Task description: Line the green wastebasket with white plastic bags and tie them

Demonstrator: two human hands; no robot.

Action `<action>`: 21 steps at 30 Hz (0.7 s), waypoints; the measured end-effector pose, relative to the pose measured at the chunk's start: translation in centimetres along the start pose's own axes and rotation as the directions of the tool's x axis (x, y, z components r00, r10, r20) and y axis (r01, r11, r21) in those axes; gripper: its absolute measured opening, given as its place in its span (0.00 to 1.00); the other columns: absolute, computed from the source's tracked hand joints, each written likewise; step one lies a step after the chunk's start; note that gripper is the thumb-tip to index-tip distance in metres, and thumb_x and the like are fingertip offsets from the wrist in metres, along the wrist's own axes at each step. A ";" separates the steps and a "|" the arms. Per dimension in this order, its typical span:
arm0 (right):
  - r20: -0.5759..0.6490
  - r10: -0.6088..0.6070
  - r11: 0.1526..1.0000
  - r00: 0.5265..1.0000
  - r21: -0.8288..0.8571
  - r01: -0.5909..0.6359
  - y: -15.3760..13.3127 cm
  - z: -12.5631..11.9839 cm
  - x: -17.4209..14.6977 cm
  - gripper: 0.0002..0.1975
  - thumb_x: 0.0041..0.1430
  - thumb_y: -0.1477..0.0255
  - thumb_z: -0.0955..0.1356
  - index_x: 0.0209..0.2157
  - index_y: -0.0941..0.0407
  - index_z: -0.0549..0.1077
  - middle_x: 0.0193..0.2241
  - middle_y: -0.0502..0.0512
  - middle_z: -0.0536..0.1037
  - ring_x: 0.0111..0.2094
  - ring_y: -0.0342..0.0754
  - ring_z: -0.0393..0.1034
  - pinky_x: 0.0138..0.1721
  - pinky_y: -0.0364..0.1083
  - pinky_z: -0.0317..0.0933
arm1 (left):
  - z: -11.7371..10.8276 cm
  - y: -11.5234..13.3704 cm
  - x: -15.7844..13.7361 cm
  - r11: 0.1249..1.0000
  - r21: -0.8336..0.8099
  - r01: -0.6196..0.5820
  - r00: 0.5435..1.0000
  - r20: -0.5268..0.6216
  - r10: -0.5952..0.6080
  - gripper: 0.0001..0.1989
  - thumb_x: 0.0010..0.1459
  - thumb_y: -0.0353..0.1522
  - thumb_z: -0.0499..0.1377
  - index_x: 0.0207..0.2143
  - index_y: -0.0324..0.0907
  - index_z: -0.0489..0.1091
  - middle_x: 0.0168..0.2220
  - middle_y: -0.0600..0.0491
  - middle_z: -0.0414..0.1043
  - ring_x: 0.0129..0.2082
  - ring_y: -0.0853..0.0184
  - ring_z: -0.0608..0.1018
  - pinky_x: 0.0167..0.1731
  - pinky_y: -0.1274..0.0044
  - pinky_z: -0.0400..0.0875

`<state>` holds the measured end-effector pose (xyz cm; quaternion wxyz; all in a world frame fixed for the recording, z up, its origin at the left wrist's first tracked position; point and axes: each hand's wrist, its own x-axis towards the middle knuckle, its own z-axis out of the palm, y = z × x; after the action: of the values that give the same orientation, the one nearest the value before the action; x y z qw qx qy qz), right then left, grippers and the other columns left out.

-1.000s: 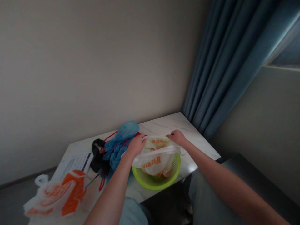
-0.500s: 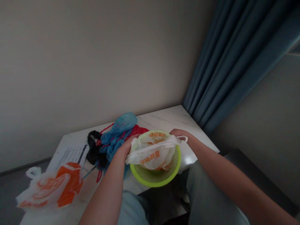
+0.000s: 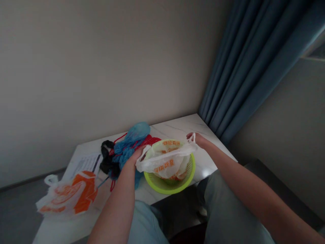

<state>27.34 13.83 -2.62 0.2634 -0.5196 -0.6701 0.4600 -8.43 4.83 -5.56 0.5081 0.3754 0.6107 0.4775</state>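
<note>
A white plastic bag (image 3: 162, 165) with orange printing lines a lime-green basket (image 3: 169, 190), its mouth spread over the rim. My left hand (image 3: 137, 157) is closed on the bag's left handle, just outside the basket's left side. On the other side, my right hand (image 3: 197, 139) grips the right handle and draws it out past the rim. Some fingertips of both hands are hidden by the film. Close beyond my left hand lie crumpled blue plastic bags (image 3: 124, 150), beside a red one (image 3: 150, 140) and a black one (image 3: 108, 166).
Another white bag with orange print (image 3: 85, 191) lies at the left of the marble-patterned table (image 3: 188, 123), near a printed sheet (image 3: 85, 163). A wall stands behind, and a blue curtain (image 3: 228, 84) hangs at the right corner. My knees are below the front edge.
My right hand has moved up and outward from the basket's rim, stretching the bag's right handle. The left hand stays on its handle. The view has shifted slightly.
</note>
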 end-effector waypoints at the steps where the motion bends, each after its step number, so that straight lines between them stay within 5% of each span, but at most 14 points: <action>1: -0.065 -0.002 1.000 0.998 0.031 0.004 -0.3 -0.3 -0.2 0.10 0.46 0.73 0.66 0.32 0.56 0.76 0.31 0.55 0.80 0.35 0.51 0.74 0.40 0.48 0.67 | -0.3 0.5 0.1 1.000 -0.001 -0.007 1.000 -0.003 0.007 0.14 0.49 0.39 0.62 0.36 0.41 0.74 0.33 0.46 0.80 0.33 0.56 0.82 0.33 0.67 0.76; 4: -0.220 -0.113 0.978 0.969 0.145 0.147 -2.0 -1.3 -1.7 0.13 0.49 0.72 0.64 0.35 0.55 0.76 0.36 0.54 0.80 0.41 0.51 0.73 0.48 0.51 0.65 | -1.2 2.0 -0.3 0.991 0.014 -0.136 0.986 -0.096 0.136 0.17 0.52 0.39 0.60 0.43 0.41 0.72 0.42 0.45 0.79 0.41 0.57 0.81 0.43 0.65 0.75; 7: -0.240 -0.396 0.898 0.886 0.099 0.428 -4.1 -1.8 -4.9 0.11 0.56 0.70 0.64 0.38 0.53 0.76 0.43 0.54 0.79 0.49 0.53 0.71 0.57 0.54 0.59 | -1.4 3.4 -2.0 0.909 0.184 -0.374 0.889 -0.209 0.408 0.17 0.56 0.38 0.58 0.47 0.43 0.71 0.50 0.46 0.75 0.50 0.59 0.76 0.54 0.65 0.68; 10: -0.191 -0.621 0.782 0.760 -0.095 0.616 -6.2 -1.4 -8.5 0.12 0.60 0.70 0.64 0.43 0.52 0.75 0.48 0.56 0.77 0.54 0.54 0.67 0.59 0.57 0.56 | -0.7 4.5 -4.5 0.774 0.385 -0.503 0.790 -0.157 0.592 0.16 0.59 0.37 0.55 0.48 0.43 0.72 0.52 0.47 0.74 0.53 0.59 0.74 0.56 0.64 0.65; 13: -0.067 -0.707 0.694 0.704 -0.253 0.674 -7.4 -0.4 -11.1 0.14 0.60 0.73 0.64 0.47 0.51 0.74 0.51 0.57 0.75 0.55 0.55 0.66 0.60 0.59 0.53 | 0.3 4.8 -7.1 0.710 0.438 -0.551 0.771 -0.059 0.634 0.15 0.60 0.35 0.54 0.47 0.44 0.73 0.51 0.48 0.74 0.54 0.59 0.73 0.58 0.64 0.64; 17: 0.102 -0.644 0.666 0.758 -0.412 0.622 -7.0 0.9 -12.2 0.21 0.57 0.74 0.67 0.53 0.52 0.71 0.52 0.59 0.75 0.54 0.56 0.66 0.59 0.58 0.53 | 1.1 3.6 -10.1 0.691 0.464 -0.554 0.812 0.122 0.570 0.15 0.61 0.33 0.53 0.47 0.44 0.73 0.52 0.48 0.73 0.57 0.59 0.71 0.61 0.64 0.60; 21: 0.104 -0.525 0.676 0.845 -0.551 0.488 -5.4 1.2 -12.1 0.23 0.56 0.72 0.70 0.54 0.56 0.71 0.48 0.61 0.76 0.51 0.57 0.67 0.58 0.58 0.54 | 0.9 1.6 -12.3 0.698 0.533 -0.478 0.869 0.170 0.465 0.21 0.59 0.32 0.55 0.55 0.44 0.67 0.57 0.46 0.67 0.59 0.59 0.68 0.61 0.64 0.61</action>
<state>27.80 1.90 3.18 0.2379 -0.3812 -0.8829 0.1360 -5.07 -6.19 -0.79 0.2430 0.6559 0.6007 0.3873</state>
